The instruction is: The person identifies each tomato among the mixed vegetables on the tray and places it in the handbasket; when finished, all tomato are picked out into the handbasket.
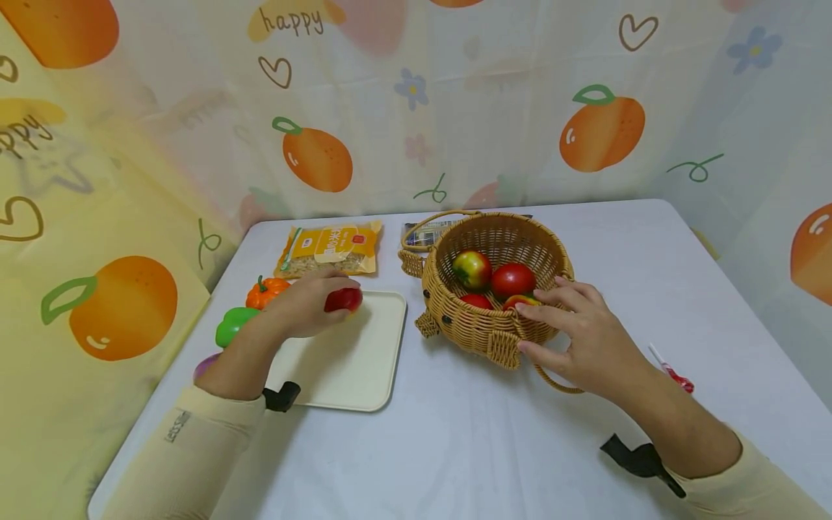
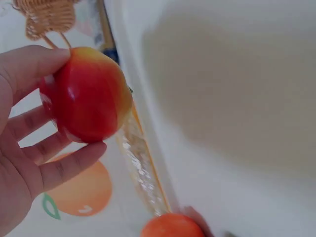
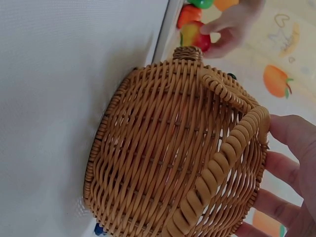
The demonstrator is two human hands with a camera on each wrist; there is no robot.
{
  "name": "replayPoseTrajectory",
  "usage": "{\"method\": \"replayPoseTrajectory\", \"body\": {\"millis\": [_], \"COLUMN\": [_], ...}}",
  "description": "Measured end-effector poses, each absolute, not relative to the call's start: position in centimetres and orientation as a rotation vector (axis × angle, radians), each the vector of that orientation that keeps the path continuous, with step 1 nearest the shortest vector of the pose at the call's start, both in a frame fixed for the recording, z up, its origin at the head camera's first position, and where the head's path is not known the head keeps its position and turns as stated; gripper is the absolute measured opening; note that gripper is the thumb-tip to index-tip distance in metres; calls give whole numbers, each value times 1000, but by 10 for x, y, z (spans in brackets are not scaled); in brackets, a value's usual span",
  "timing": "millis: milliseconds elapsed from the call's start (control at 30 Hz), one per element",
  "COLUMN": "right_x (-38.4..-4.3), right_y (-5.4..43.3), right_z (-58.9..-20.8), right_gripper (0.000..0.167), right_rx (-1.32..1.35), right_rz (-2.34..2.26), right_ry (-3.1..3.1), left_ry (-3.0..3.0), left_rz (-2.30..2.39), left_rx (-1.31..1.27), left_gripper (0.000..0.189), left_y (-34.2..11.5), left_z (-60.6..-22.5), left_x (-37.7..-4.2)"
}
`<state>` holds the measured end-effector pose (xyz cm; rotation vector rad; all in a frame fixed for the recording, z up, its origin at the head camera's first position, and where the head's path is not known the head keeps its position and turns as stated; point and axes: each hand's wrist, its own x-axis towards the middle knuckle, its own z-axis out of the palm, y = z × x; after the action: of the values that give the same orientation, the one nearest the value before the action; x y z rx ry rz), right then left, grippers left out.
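My left hand (image 1: 310,303) holds a red and yellow apple (image 2: 91,96) above the cream tray (image 1: 380,383), thumb on one side and fingers around the other. In the head view most of that apple is covered by the hand. A woven wicker basket (image 1: 464,328) with small ears and dark eyes stands right of the tray. Inside it lie a red-green apple (image 1: 472,270), a tomato-like red fruit (image 1: 513,280) and other red pieces partly hidden by the rim. My right hand (image 1: 585,336) grips the basket's right rim, fingers over the edge and thumb outside.
Left of the tray are an orange pumpkin (image 1: 265,292), a green pepper (image 1: 234,326) and a purple item (image 1: 205,366) partly behind my forearm. A yellow food bag (image 1: 331,247) lies behind the tray. A red-wrapped lollipop (image 1: 677,377) lies at the right.
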<state>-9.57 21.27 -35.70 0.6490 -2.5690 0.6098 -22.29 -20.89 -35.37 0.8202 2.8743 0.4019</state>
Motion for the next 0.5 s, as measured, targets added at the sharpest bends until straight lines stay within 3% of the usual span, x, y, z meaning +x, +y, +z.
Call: {"method": "replayPoseTrajectory", "body": {"millis": [500], "right_x": [-97], "right_y": [214], "right_z": [-358], "right_gripper": [50], "right_rx": [692], "right_rz": [601], "right_ry": [-2514], "left_ry": [2909], "left_rz": [615], "left_rx": [1060], "left_gripper": [44], "left_y": [-164], "left_z": [-307], "left_x": [-205]}}
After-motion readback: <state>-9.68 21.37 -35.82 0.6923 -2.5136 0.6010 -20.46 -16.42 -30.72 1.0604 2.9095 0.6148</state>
